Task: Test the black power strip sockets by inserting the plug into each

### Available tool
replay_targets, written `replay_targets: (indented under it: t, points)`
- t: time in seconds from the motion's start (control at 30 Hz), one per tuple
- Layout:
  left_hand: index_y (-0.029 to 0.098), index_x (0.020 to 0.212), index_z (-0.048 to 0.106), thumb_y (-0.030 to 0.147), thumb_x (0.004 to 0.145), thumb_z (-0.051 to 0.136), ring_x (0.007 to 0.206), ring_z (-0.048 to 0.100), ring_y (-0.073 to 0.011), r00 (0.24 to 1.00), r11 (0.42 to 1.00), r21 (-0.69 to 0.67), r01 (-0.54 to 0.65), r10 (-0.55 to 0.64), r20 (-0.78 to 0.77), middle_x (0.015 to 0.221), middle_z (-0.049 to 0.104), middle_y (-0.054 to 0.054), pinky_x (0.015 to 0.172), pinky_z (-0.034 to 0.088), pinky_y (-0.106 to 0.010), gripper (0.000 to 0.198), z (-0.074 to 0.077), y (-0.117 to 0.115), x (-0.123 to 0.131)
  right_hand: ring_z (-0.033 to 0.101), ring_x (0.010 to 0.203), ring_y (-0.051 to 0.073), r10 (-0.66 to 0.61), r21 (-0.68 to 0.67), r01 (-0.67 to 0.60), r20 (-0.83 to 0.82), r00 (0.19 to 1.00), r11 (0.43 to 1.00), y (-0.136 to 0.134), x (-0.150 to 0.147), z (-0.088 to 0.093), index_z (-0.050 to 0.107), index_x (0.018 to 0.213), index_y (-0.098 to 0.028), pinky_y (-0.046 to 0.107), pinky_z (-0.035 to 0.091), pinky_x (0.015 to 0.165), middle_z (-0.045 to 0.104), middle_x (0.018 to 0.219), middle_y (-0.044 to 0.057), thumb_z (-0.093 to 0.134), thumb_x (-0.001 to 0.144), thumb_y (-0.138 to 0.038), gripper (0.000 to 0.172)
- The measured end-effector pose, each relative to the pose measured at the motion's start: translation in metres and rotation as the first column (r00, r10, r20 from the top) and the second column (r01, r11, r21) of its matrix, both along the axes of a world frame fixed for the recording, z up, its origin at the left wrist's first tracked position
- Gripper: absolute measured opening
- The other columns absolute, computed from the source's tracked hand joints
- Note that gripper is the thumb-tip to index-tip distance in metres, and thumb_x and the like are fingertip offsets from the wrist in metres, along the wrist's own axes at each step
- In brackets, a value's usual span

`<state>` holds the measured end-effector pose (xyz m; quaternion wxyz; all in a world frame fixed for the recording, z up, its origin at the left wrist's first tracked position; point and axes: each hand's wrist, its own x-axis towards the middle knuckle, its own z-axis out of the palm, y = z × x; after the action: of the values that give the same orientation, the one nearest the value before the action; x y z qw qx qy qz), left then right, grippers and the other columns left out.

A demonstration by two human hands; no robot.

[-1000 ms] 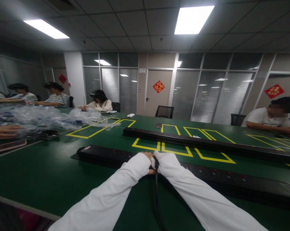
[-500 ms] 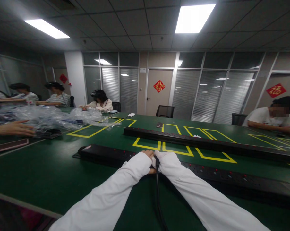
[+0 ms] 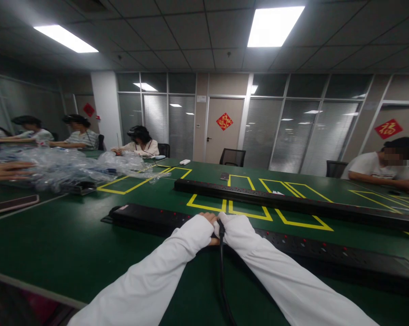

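Both my arms in white sleeves reach forward and meet at the near black power strip [image 3: 146,216] on the green table. My left hand [image 3: 209,218] and my right hand [image 3: 229,222], mostly covered by the sleeves, are pressed together. Their fingers are closed around the top end of a black cable [image 3: 222,271]. The cable runs from the strip back toward me between my arms. The plug itself is hidden between my hands.
A second long black power strip [image 3: 279,201] lies further back, across yellow taped rectangles [image 3: 245,213]. Crumpled clear plastic bags [image 3: 65,167] pile at the left, where another person's hand [image 3: 6,171] reaches. Several people sit around the table [image 3: 55,244]. A phone [image 3: 224,176] lies mid-table.
My hands and the cable stay where they were. The other person's hand at the left edge has drawn back and up over the plastic bags.
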<state>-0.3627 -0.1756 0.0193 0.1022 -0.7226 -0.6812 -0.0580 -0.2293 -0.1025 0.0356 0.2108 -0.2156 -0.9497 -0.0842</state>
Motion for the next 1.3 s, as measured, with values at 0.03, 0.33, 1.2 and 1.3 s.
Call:
replay_targets:
  t: [0.03, 0.33, 1.2, 1.3]
  points:
    - [0.014, 0.108, 0.050, 0.054, 0.071, 0.056, 0.095, 0.054, -0.0298, 1.000, 1.000, -0.008, -0.003, 0.003, -0.001, 0.103, 0.059, -0.013, 0.082, 0.043, -0.042, 0.056, 0.0009, -0.0008, 0.0004, 0.060, 0.068, 0.018, -0.010, 0.000, 0.010, 0.010, 1.000, 1.000, 0.0000, -0.0005, 0.0000, 0.054, 0.086, -0.018, 0.025, 0.037, 0.060, 0.065, 0.075, 0.005, 0.042, 0.080, -0.038, 0.024]
    - [0.015, 0.108, 0.050, 0.055, 0.071, 0.054, 0.091, 0.056, -0.0285, 1.000, 1.000, -0.012, 0.012, -0.012, 0.019, 0.101, 0.060, -0.012, 0.080, 0.043, -0.041, 0.054, -0.0007, -0.0008, -0.0024, 0.061, 0.066, 0.020, -0.056, 0.013, 0.056, 0.063, 0.996, 0.998, -0.0015, -0.0018, 0.0013, 0.055, 0.085, -0.019, 0.027, 0.037, 0.057, 0.064, 0.073, 0.006, 0.038, 0.083, -0.040, 0.027]
    - [0.012, 0.121, 0.044, 0.056, 0.074, 0.049, 0.094, 0.055, -0.0280, 1.000, 1.000, -0.008, -0.011, 0.011, -0.020, 0.105, 0.060, -0.015, 0.082, 0.042, -0.039, 0.064, -0.0008, -0.0032, -0.0015, 0.062, 0.072, 0.022, -0.070, 0.001, 0.070, 0.075, 0.995, 0.998, -0.0041, -0.0014, 0.0016, 0.050, 0.116, -0.014, 0.029, 0.041, 0.063, 0.067, 0.080, 0.009, 0.040, 0.081, -0.039, 0.044]
    - [0.011, 0.119, 0.046, 0.057, 0.076, 0.047, 0.092, 0.055, -0.0282, 0.999, 1.000, 0.006, 0.006, -0.006, -0.040, 0.101, 0.060, -0.014, 0.080, 0.042, -0.039, 0.063, -0.0024, -0.0034, -0.0022, 0.062, 0.071, 0.021, -0.032, -0.023, 0.033, 0.061, 0.998, 0.999, -0.0019, -0.0011, 0.0014, 0.057, 0.098, -0.018, 0.027, 0.041, 0.062, 0.066, 0.079, 0.007, 0.041, 0.080, -0.041, 0.034]
